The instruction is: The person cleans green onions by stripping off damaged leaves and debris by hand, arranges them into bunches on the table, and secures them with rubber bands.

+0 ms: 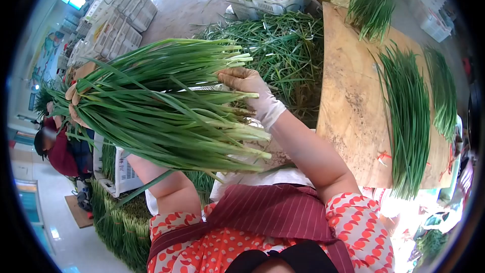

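While a co-worker in a dark red top (61, 154) shows at the far left, the wearer's left hand (75, 102) is clamped on the leafy end of a big bunch of long green leaves (177, 106), its fingers wrapped over the top. Beyond that hand, white crates (121, 7) stand stacked on the floor. Nearer the body, tied green bundles (124, 227) stand packed together, pale ends up, just beside a white crate (119, 172) partly hidden by the left arm.

The bunch is held up in front of the apron (273, 210), spread like a fan, its pale cut ends pointing right. At those ends is the right hand (250, 91), in a thin whitish glove, well apart from the left; its thumb and fingers are drawn together, but whether they pinch a stalk I cannot tell. Behind it lies a heap of loose leaves (283, 53), with a white basket (273, 2) of greens beyond.

To the right of the heap is a stained wooden board (346, 96). One bundle (371, 7) lies at its far end, a long bundle (408, 121) nearer, close to a red tie (384, 156), and another bundle (443, 93) along the right edge.
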Demonstrator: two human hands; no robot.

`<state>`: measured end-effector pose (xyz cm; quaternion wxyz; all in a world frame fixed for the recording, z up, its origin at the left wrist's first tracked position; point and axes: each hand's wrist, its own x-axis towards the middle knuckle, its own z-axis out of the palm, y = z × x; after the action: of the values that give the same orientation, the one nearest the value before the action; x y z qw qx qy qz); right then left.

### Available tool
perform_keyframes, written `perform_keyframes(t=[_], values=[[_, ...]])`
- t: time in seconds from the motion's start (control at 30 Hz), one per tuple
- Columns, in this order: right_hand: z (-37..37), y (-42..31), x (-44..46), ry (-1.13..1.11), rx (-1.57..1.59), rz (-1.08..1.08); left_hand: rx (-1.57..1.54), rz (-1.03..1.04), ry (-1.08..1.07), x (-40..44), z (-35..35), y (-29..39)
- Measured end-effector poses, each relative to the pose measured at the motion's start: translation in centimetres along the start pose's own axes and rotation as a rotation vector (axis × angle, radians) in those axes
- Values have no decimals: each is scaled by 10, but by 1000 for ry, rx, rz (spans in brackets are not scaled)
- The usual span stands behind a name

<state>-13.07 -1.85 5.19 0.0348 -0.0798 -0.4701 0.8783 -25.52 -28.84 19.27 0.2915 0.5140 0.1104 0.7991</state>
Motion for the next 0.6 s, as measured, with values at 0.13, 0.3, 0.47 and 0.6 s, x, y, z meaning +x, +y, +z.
perform_keyframes(t=[0.13,0.3,0.47,0.6], values=[[-4,9,4,131,-219,-137,-29,86,222,-1,7,-5],[-33,0,-1,81,509,119,87,206,231,2,11,-17],[-107,1,4,508,99,-14,181,83,147,-8,-2,16],[-81,-29,-32,-13,-667,-562,211,95,165,-13,-5,24]])
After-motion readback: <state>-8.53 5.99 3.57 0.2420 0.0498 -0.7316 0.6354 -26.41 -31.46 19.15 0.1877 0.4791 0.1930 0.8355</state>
